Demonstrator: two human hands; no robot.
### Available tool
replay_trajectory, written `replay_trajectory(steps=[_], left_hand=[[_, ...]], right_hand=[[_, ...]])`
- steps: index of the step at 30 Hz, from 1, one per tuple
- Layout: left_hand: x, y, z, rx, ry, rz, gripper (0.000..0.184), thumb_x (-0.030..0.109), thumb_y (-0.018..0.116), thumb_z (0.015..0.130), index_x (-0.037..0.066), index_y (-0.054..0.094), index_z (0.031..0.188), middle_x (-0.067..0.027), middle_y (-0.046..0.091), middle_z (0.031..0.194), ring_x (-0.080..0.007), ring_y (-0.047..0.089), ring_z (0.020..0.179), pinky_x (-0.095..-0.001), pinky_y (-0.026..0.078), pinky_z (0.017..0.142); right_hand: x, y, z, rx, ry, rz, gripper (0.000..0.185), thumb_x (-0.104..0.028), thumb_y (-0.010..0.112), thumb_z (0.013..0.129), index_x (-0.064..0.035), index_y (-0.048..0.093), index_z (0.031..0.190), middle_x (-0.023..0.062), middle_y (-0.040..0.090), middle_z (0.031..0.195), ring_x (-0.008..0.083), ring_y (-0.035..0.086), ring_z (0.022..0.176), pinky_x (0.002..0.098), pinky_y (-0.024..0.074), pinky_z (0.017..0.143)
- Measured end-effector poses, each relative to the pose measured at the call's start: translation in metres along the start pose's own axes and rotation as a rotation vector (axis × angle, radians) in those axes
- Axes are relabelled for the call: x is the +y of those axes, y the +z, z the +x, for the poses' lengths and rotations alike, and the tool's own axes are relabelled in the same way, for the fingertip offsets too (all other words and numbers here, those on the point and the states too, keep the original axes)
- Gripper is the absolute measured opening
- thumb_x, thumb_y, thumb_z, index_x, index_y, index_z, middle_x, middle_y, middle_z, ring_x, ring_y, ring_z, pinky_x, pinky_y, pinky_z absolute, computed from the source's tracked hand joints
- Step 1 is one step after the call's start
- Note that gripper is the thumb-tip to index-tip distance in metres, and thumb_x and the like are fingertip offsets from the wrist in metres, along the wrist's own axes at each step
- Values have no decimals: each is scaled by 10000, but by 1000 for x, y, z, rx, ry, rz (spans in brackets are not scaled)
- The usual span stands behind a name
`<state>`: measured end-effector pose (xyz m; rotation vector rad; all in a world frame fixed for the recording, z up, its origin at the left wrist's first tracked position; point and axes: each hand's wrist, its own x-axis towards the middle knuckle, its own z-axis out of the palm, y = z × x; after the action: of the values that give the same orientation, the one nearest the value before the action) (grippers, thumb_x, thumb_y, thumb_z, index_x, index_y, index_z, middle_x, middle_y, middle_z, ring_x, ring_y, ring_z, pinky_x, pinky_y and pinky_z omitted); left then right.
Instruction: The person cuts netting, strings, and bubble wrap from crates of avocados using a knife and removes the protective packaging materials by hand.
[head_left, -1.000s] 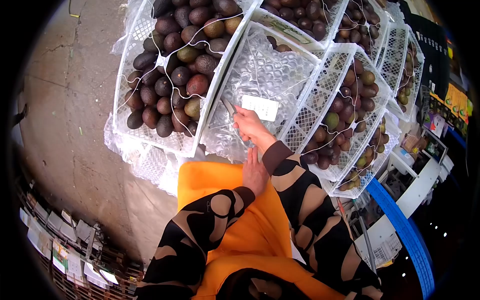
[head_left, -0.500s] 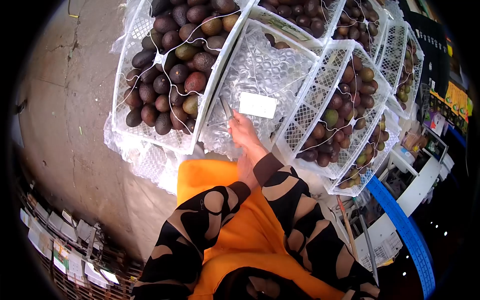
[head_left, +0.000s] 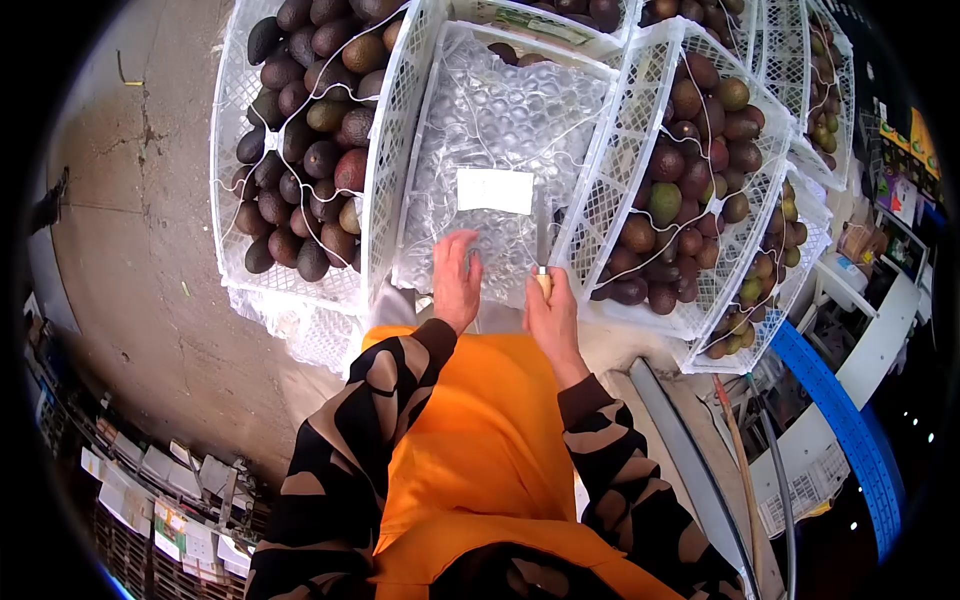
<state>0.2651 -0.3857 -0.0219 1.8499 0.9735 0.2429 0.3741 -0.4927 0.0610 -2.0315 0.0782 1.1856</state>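
A knife (head_left: 544, 281) with a pale handle is gripped in my right hand (head_left: 553, 318), its blade pointing away from me at the right front of a white plastic crate (head_left: 400, 130). Clear bubble wrap (head_left: 520, 105) covers this crate's contents, and a white label (head_left: 495, 190) lies on it. A few dark avocados (head_left: 503, 52) show past the far edge of the wrap. My left hand (head_left: 457, 285) is over the near edge of the wrap, fingers loosely bent and apart, with nothing held. Whether its fingertips press on the wrap I cannot tell.
An uncovered crate of avocados (head_left: 320, 160) stands at the left, crossed by white cord. More avocado crates (head_left: 690, 200) stand on the right and behind. Long poles (head_left: 740, 470) and a blue perforated metal beam (head_left: 835, 400) are at the right. Stacked papers (head_left: 190, 480) lie lower left.
My hands have moved apart: the right carried the knife from the wrap's left side to its right front, and the left came forward over the near edge. The view has shifted slightly.
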Motion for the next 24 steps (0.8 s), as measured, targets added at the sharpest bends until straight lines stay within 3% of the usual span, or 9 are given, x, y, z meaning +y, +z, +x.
replay_trajectory(steps=[3,5,7,10,11,15,19,23,24], left_hand=[[-17,8,92,287,-173,-19,289,-6,570,864,6,530,1150,-168,546,1110,-354,491,1069,-425,415,901],[-31,26,137,409,-236,143,363,115,664,837,-8,507,1140,-196,534,1077,-359,516,1059,-437,419,907],[-23,35,152,336,-468,127,387,167,695,820,5,485,1102,-203,518,1068,-380,546,1006,-454,439,879],[5,35,148,318,-598,91,372,189,708,812,28,468,1047,-191,506,1058,-396,570,936,-469,463,820],[10,29,142,312,-528,112,353,195,703,818,38,463,1024,-188,499,1055,-406,583,881,-484,477,770],[-2,3,124,156,-500,175,333,177,712,791,89,493,1026,-138,519,1057,-335,588,900,-455,423,833],[-18,-5,123,142,-516,49,314,182,722,765,125,543,1017,-65,548,1013,-275,586,900,-417,369,887],[-36,-7,125,7,-591,129,205,220,734,756,115,662,916,-73,646,905,-256,629,870,-424,422,822],[-35,-4,123,75,-505,223,172,220,741,756,104,687,871,-83,669,856,-256,650,826,-420,465,755]], right_hand=[[12,2,-5,64,-59,19,230,-178,569,940,6,485,1049,69,547,703,131,511,457,287,406,426],[11,5,-6,80,-63,74,205,-166,549,958,-16,494,1086,30,515,653,97,469,439,257,361,399],[10,12,-5,92,-41,143,202,-160,553,956,-20,501,1091,18,513,649,85,465,442,248,359,395],[0,23,-2,117,10,237,210,-159,584,930,-11,504,1057,31,539,688,96,498,467,260,403,415],[-9,27,-3,134,15,250,205,-158,587,928,-15,501,1048,28,537,684,94,497,467,259,405,415],[-27,44,5,260,-61,267,188,-158,604,917,-31,488,992,22,529,675,86,483,451,248,398,403],[-43,48,46,409,-238,28,228,-138,666,851,-21,487,929,102,608,735,214,609,631,361,489,601],[-83,52,106,394,-345,-234,201,-121,693,794,-21,548,892,157,646,816,332,641,776,411,489,719],[-85,55,127,362,-354,-266,191,-125,699,783,-25,570,881,166,650,826,355,642,790,415,490,721]])
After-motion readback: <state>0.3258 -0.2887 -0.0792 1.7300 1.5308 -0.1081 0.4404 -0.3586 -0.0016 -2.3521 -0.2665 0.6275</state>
